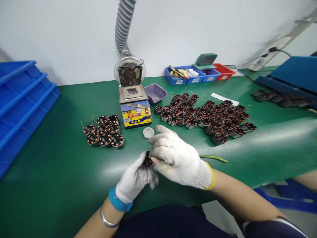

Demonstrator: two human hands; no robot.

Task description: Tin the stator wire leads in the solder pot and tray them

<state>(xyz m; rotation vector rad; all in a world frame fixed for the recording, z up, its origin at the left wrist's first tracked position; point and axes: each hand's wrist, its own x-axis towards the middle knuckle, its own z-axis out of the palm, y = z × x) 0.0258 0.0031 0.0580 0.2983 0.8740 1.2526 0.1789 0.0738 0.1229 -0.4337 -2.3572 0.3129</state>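
Note:
My left hand point(136, 180), in a white glove with a blue wristband, holds a dark round motor stator point(148, 160) with copper windings. At the stator's right side is my right hand point(175, 157), gloved in white with a yellow cuff; its thumb and a bare fingertip are pinched together at the stator's edge. Whatever lies between those fingertips is too small to make out. Just beyond the hands sits a small round white dish point(148, 133). Behind it stands a yellow and blue solder pot point(136, 116) with a lit red display.
Stators point(105, 139) stand grouped at the left, and a larger group point(190, 123) stands right of the pot. A purple tray point(155, 93), blue bins point(175, 79), a red bin point(223, 72), a green tube point(213, 158) and stacked blue crates point(22, 105) surround the work area.

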